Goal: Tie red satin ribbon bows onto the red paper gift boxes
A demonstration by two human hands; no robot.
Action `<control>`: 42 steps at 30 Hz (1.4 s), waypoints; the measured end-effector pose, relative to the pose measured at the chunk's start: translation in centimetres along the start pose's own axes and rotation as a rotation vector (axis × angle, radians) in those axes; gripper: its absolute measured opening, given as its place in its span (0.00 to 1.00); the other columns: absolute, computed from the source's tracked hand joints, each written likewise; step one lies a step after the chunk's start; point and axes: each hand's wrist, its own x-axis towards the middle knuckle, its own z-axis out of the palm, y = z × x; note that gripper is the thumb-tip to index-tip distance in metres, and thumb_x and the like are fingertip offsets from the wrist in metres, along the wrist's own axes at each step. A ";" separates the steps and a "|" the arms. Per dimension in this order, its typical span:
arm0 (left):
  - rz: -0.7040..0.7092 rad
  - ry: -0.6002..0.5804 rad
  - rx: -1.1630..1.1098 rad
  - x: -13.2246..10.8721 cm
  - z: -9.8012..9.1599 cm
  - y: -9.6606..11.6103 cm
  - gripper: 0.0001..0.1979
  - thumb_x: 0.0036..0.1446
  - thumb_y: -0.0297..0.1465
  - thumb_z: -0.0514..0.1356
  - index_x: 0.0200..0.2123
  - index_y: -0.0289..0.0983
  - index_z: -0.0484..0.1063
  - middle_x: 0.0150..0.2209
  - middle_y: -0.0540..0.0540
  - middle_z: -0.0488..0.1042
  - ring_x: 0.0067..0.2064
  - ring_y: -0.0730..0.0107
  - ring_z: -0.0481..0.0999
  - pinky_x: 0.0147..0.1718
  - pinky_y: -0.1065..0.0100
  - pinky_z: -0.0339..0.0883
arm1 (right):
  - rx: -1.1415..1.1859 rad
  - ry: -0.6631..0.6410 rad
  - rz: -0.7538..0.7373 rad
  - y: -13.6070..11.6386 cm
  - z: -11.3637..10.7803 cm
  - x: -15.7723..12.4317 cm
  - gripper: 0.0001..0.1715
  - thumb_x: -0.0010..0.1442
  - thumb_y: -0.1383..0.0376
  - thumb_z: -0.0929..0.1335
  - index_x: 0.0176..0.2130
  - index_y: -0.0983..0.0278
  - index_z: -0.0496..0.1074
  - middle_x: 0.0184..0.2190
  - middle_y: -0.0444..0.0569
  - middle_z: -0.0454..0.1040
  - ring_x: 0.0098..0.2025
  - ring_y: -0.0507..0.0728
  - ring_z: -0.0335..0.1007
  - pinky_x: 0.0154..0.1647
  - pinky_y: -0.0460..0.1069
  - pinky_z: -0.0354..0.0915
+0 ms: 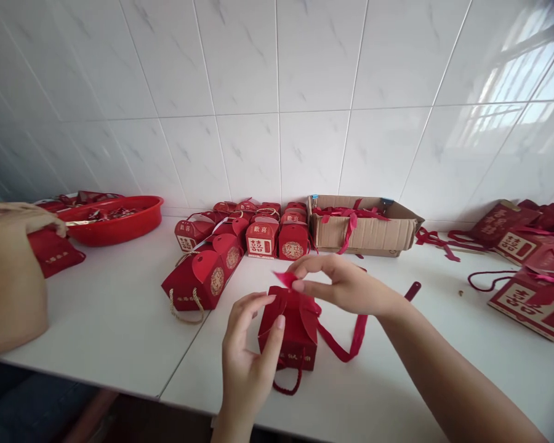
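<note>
The small red gift box (289, 335) stood upright near the front edge of the white surface (120, 320). The left hand (249, 351) steadied it, thumb against its left face, the grip loosely closed around that side. The right hand (339, 284) hovered just above the box's open top flaps, its grip pinched shut on one end of the red ribbon (346, 344), which trailed down over the box's right side and across the surface. The risk, as I judged it, lay in the ribbon: a hard tug could tip the light box toward the front edge or pull the flaps apart. Finished boxes (240, 243) crowded the back edge, beside a cardboard carton (364, 234).
</note>
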 end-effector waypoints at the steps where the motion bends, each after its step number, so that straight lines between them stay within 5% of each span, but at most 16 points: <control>1: 0.006 -0.021 0.056 0.0 -0.2 -0.1 0.10 0.55 0.33 0.60 0.42 0.42 0.72 0.47 0.45 0.70 0.51 0.60 0.69 0.51 0.60 0.65 | 0.021 0.048 0.002 -0.4 -0.4 -0.3 0.14 0.61 0.55 0.65 0.33 0.62 0.71 0.36 0.46 0.73 0.39 0.54 0.68 0.44 0.49 0.62; 7: -0.132 0.017 0.042 0.3 -0.2 -0.9 0.10 0.55 0.37 0.59 0.38 0.38 0.72 0.39 0.44 0.74 0.40 0.63 0.75 0.40 0.64 0.71 | 0.262 0.313 0.027 -2.3 -1.7 -2.3 0.15 0.61 0.53 0.64 0.29 0.61 0.68 0.29 0.48 0.69 0.33 0.55 0.66 0.38 0.52 0.63; 12: -0.277 0.143 -0.079 0.4 -0.1 -1.1 0.16 0.53 0.42 0.59 0.40 0.36 0.70 0.34 0.44 0.75 0.37 0.64 0.76 0.34 0.69 0.71 | 0.234 0.157 0.119 -1.1 0.7 -0.8 0.17 0.61 0.55 0.62 0.27 0.63 0.64 0.27 0.46 0.65 0.30 0.53 0.63 0.35 0.50 0.62; 17: -0.302 0.175 -0.110 0.4 -0.2 -1.1 0.17 0.53 0.42 0.59 0.40 0.37 0.69 0.31 0.46 0.74 0.33 0.67 0.75 0.31 0.70 0.70 | -0.213 0.087 0.168 0.8 3.4 1.0 0.17 0.61 0.63 0.61 0.22 0.64 0.65 0.43 0.52 0.69 0.50 0.59 0.62 0.51 0.55 0.56; 23: -0.322 0.190 -0.147 0.4 -0.1 -0.3 0.17 0.52 0.42 0.59 0.39 0.36 0.70 0.30 0.47 0.73 0.31 0.67 0.74 0.31 0.70 0.69 | -0.253 0.011 0.217 1.8 4.0 1.2 0.18 0.61 0.65 0.61 0.21 0.64 0.65 0.50 0.54 0.68 0.54 0.61 0.60 0.53 0.59 0.53; 33: -0.308 0.140 -0.167 0.0 0.5 0.5 0.16 0.53 0.40 0.59 0.42 0.37 0.69 0.28 0.49 0.70 0.30 0.71 0.72 0.29 0.73 0.66 | -0.258 -0.024 0.179 2.1 4.6 1.4 0.16 0.60 0.68 0.59 0.21 0.64 0.62 0.46 0.51 0.71 0.53 0.61 0.61 0.54 0.58 0.51; 42: -0.310 0.071 -0.208 0.8 0.4 0.8 0.17 0.52 0.42 0.60 0.41 0.38 0.67 0.26 0.52 0.67 0.27 0.73 0.68 0.28 0.73 0.64 | -0.181 -0.029 0.245 1.6 3.8 1.4 0.19 0.54 0.68 0.60 0.15 0.64 0.51 0.38 0.51 0.72 0.47 0.60 0.66 0.44 0.52 0.57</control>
